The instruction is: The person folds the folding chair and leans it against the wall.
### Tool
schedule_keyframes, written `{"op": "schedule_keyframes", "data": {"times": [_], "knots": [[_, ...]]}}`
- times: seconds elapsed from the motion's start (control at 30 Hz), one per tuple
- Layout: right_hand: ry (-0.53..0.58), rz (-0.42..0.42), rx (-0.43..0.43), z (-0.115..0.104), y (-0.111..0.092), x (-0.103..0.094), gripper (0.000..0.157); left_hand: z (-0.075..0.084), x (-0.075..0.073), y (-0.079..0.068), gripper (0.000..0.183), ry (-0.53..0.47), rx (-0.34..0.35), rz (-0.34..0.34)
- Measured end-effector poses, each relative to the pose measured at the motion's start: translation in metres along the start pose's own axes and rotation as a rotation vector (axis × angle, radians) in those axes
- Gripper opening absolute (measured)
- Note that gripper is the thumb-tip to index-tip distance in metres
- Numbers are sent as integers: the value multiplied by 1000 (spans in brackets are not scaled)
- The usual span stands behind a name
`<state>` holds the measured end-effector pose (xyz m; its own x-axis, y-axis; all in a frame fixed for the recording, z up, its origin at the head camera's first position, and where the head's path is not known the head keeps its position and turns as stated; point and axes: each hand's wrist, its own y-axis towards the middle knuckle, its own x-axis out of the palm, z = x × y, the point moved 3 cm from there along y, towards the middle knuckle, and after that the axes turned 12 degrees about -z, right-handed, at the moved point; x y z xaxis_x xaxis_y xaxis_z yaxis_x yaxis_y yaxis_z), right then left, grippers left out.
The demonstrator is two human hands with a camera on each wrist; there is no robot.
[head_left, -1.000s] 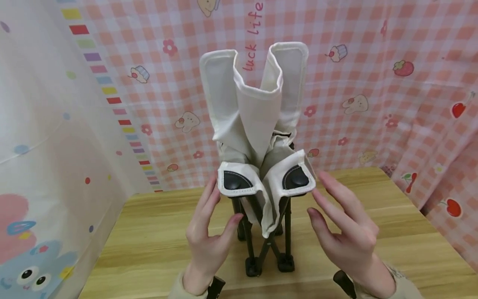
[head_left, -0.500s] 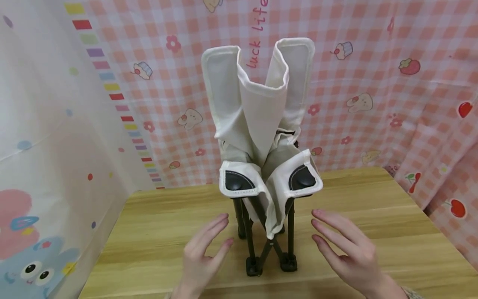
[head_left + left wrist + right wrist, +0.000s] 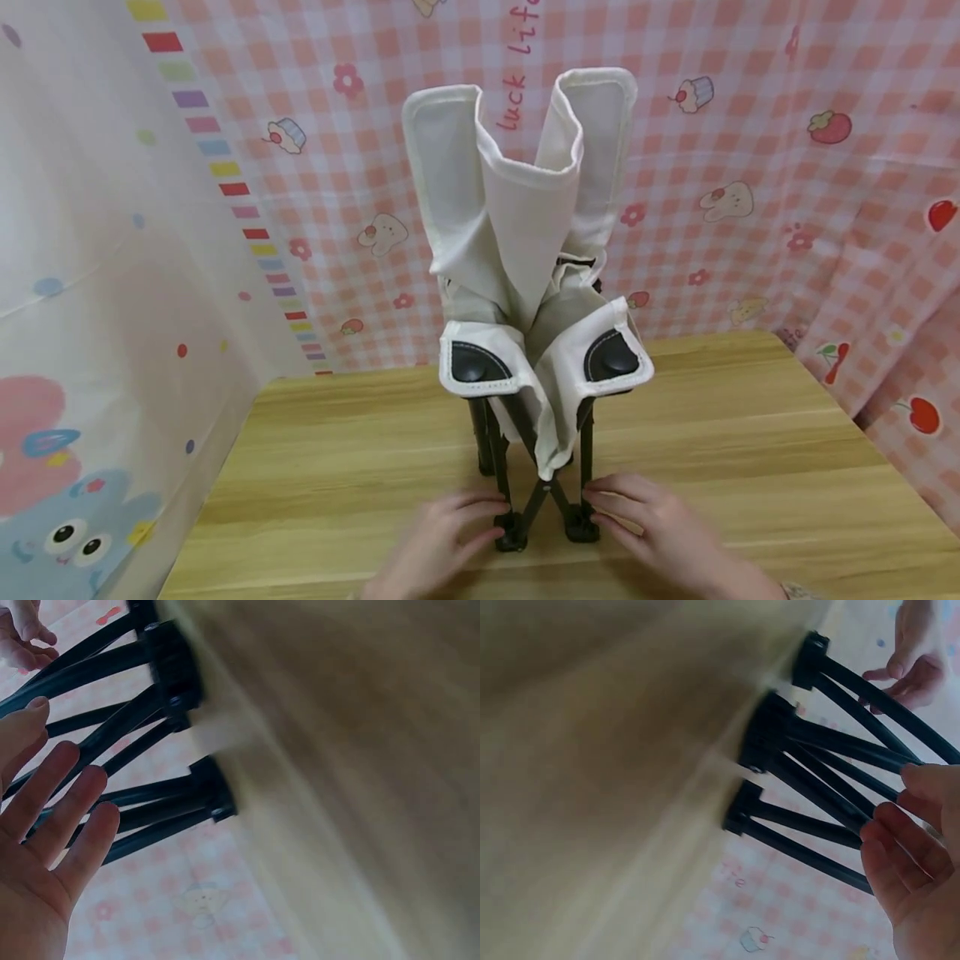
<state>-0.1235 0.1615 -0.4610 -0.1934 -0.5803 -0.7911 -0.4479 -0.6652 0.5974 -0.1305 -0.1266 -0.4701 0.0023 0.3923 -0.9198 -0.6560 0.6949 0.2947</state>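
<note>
A small folding chair with a white fabric seat (image 3: 528,217) and dark metal legs stands partly folded on the wooden table. Black patches mark the two front corners of its fabric. In the head view, my left hand (image 3: 446,533) is right at the left front foot (image 3: 512,536), thumb below and fingers above. My right hand (image 3: 656,525) reaches the right front foot (image 3: 581,527) from the other side. Both wrist views show the fingers of the left hand (image 3: 45,847) and right hand (image 3: 922,862) extended and loosely spread beside the crossed legs.
The wooden table (image 3: 345,450) extends to both sides of the chair. Behind it hangs a pink checked curtain (image 3: 675,250) with printed cakes and fruit. A white curtain (image 3: 97,250) with coloured dots hangs at the left.
Both hands have come down from beside the fabric's front corners to the front feet, closing in from either side. The chair stays in place while the head view shifts slightly.
</note>
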Motion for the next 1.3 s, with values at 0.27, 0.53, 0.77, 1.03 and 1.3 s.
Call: {"op": "schedule_keyframes", "data": {"times": [0.27,0.53,0.77,1.03,1.3], "knots": [[2,-123,54,-1,-12,12,15,-4,12,-4,20,5,-6,-119],[-20,-239,100,2,-14,17,12,-9,11,-2,16,28,94,-194],[31,-323,96,7,-13,23,20,-10,11,1,15,7,94,-276],[60,-357,99,7,-13,26,23,-10,17,2,15,-9,82,-323],[68,-373,99,11,-13,28,23,-12,20,6,16,-22,112,-319]]}}
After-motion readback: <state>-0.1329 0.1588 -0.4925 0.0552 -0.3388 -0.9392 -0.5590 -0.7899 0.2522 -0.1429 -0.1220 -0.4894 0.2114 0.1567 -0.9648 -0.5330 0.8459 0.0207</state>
